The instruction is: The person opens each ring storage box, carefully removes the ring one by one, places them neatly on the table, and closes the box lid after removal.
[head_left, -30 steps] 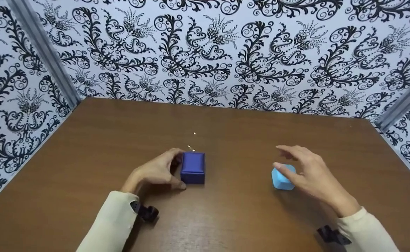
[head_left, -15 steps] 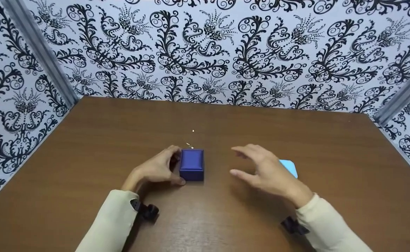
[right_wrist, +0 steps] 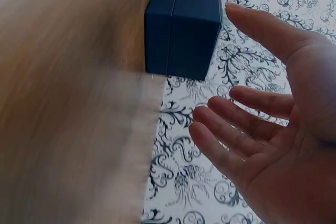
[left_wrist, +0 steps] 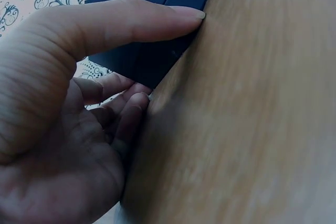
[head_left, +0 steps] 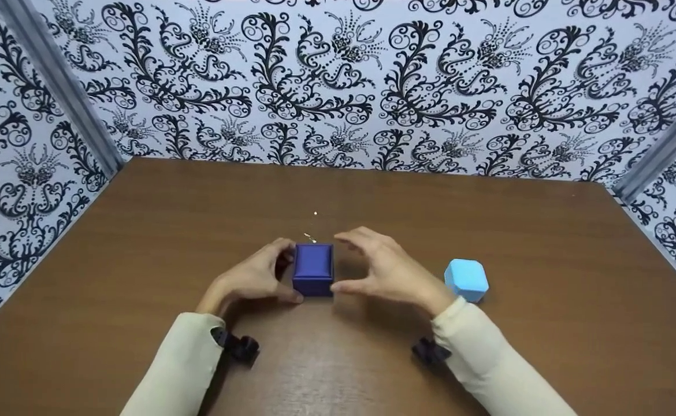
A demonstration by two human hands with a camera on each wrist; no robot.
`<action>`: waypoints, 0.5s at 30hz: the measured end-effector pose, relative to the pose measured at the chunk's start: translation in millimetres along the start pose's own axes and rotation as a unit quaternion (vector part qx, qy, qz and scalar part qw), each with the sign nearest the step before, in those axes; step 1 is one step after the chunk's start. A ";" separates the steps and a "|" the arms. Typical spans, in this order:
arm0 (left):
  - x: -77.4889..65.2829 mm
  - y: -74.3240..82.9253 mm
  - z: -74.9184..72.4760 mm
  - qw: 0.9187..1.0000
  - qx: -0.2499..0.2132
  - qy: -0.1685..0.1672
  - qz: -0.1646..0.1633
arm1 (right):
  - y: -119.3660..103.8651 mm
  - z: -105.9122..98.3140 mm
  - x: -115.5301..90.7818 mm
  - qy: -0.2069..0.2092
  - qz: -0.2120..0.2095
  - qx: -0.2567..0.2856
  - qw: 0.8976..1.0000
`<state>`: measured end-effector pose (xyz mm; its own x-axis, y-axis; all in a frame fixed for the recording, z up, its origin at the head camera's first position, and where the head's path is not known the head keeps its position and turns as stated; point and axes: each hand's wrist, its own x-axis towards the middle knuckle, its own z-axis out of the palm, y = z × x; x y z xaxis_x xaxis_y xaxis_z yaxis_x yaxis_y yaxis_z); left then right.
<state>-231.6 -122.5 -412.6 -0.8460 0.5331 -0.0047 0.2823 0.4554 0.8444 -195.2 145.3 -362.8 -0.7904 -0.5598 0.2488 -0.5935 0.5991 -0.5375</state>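
A closed dark blue jewelry box (head_left: 313, 263) stands on the brown table, its seam showing in the right wrist view. My left hand (head_left: 252, 278) holds it from the left side, thumb (left_wrist: 157, 22) along the front face and the other fingers behind at the far edge. From the right, my right hand (head_left: 393, 275) reaches to the box with thumb and fingers spread. A gap separates its fingers (right_wrist: 226, 142) from the box in the right wrist view. Just behind the box lies a small thin gold piece (head_left: 310, 237), too small to make out.
A light blue box (head_left: 466, 279) with cut corners stands to the right, close beyond my right wrist. Farther back on the table is a tiny bright speck (head_left: 315, 213). Patterned black-and-white walls (head_left: 338, 86) border the table (head_left: 228, 196) at the back and sides.
My right hand has moved left, from over the light blue box to the dark blue box's right side, uncovering the light blue box. My left hand has stayed at the dark blue box.
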 end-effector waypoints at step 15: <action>1.1 2.4 -2.6 1.000 -0.004 -0.009 -0.007 | -1.2 21.3 21.4 -0.056 0.017 0.014 0.998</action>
<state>-233.0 -122.7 -409.3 -0.8411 0.5403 -0.0255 0.2679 0.4572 0.8480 -208.2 120.4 -374.0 -0.7871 -0.6010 0.1391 -0.5607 0.6030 -0.5674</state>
